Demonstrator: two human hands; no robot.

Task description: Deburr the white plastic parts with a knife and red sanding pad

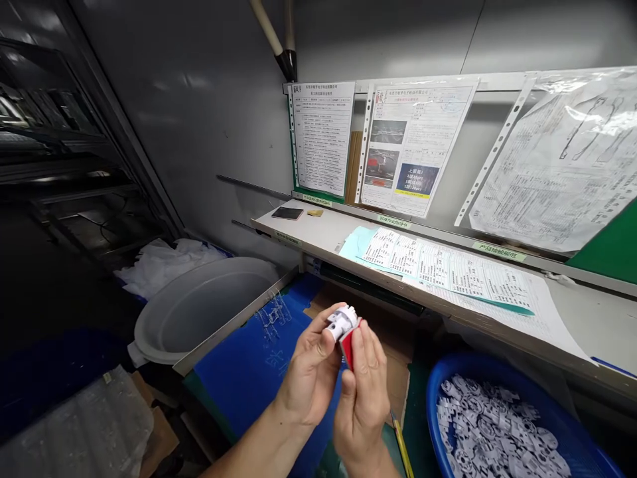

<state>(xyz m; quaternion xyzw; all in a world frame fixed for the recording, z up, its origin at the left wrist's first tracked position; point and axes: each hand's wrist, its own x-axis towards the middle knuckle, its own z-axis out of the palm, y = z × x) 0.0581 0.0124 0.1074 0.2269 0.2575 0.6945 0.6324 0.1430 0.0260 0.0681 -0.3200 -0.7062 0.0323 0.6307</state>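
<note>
Between thumb and fingers, my left hand point(308, 372) grips a small white plastic part point(341, 321) with a round, notched end. My right hand point(365, 392) is closed on a flat red pad with a grey edge point(348, 346), fingers laid along its outer side. The pad's edge is against or very close to the white part; exact contact is hard to make out. Both hands are held above the blue sheet point(239, 372) on the bench. Some of the left fingers are hidden behind the part and the pad.
A blue basket point(435, 398) full of white plastic parts stands at right. Near my right wrist lies a yellow-handled tool point(402, 445). Clear plastic sprues point(273, 315) rest on the sheet. A large grey tub point(149, 332) is at left; a shelf point(318, 232) with papers crosses behind.
</note>
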